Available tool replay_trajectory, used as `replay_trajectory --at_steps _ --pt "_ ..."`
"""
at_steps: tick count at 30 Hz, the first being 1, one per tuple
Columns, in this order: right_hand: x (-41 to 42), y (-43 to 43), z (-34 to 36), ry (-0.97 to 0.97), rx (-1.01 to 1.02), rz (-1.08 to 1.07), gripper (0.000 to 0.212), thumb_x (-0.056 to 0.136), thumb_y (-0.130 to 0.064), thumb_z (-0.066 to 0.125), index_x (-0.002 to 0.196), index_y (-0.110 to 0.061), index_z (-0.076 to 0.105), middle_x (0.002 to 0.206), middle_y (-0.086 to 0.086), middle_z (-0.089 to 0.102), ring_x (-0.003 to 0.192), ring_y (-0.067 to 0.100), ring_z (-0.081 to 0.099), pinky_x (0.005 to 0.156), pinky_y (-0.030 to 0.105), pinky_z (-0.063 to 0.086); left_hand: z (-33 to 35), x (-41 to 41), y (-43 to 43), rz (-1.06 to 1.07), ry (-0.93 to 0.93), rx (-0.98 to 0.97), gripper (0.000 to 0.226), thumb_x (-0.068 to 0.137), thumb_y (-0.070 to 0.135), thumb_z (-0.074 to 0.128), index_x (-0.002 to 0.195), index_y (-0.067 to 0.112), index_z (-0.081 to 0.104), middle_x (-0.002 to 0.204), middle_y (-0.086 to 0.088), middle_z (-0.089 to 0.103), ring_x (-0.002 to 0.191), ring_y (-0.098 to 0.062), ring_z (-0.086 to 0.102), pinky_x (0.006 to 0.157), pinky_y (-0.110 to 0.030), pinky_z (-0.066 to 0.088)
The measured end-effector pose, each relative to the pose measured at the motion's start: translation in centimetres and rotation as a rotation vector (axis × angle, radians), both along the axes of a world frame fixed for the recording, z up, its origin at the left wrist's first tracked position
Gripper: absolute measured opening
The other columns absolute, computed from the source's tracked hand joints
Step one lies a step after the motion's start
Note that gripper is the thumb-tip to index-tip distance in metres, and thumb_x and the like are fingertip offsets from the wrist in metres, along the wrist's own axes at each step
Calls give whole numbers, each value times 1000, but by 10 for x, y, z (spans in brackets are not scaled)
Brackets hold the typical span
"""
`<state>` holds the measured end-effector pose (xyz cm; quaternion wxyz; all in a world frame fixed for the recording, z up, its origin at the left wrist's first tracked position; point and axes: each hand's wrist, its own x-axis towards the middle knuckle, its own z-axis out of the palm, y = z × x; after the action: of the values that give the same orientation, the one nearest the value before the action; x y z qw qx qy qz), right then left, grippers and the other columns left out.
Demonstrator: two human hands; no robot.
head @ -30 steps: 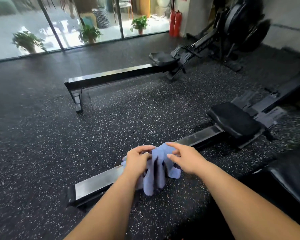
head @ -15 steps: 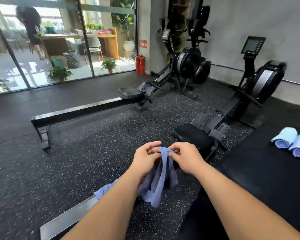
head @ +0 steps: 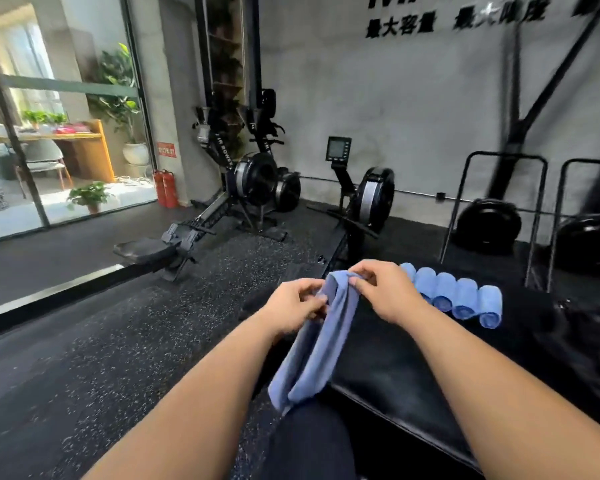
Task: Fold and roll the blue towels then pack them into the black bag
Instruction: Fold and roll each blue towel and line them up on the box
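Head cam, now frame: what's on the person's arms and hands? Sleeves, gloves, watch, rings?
Left forearm and right forearm are bare to the frame edge, with no sleeves in view. Left hand and right hand wear no gloves. No watch, band or ring shows, though blur softens the fingers. Below, a knee in dark trousers.

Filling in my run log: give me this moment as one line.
left hand: pinches towel | right hand: pinches towel | towel: hangs loose | rolled towels: row on pad
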<state>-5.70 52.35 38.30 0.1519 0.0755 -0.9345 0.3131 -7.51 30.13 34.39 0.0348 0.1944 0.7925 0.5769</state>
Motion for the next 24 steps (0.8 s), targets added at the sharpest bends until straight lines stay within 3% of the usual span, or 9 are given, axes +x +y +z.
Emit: replay_trajectory --at_steps 3,6,8,11,16,20,24 --pt "18 53 27 73 -28 -116 15 98 -23 70 93 -37 72 84 -16 71 80 -4 62 66 10 42 23 -8 56 -151 21 -15 30 99 -2 64 117 19 74 107 -12 79 90 -18 72 88 -40 62" --pt "32 102 52 131 -82 -222 17 97 -23 71 89 -38 70 85 -14 74 80 6 68 72 19 48 55 -12 111 -195 37 38 40 95 -11 58 116 19 73 109 -11 79 99 -21 74 92 -41 62" --pt "44 132 68 181 -174 -267 20 95 -20 72 86 -38 71 86 -13 76 83 10 70 78 29 54 76 -11 146 -218 30 93 45 93 -10 52 119 19 74 110 -8 79 102 -22 75 90 -38 63" --pt "65 162 89 281 -320 -322 15 94 -16 70 92 -29 76 91 -5 77 82 8 68 77 25 52 109 0 187 -254 16 200 42 95 -1 49 118 21 76 112 -9 79 89 -18 72 71 -23 56" --pt "95 192 89 291 -475 -341 10 93 -9 66 90 -10 76 76 7 67 64 12 53 59 22 46 115 15 232 -252 -63 363 38 93 7 48 109 19 81 106 -8 80 83 -20 73 77 -34 51" --pt "110 212 23 -40 -341 -348 12 88 -13 66 83 -17 77 74 2 71 66 12 59 69 32 50 43 15 246 -237 -109 108 24 95 26 58 87 19 80 91 -10 75 71 -15 71 72 -31 51" --pt "128 224 -69 -509 -76 -325 20 90 -22 64 101 -33 77 83 -10 75 77 7 68 82 25 54 -58 19 237 -332 -117 -484 27 92 22 59 77 8 75 70 -2 74 58 -19 67 67 -26 55"
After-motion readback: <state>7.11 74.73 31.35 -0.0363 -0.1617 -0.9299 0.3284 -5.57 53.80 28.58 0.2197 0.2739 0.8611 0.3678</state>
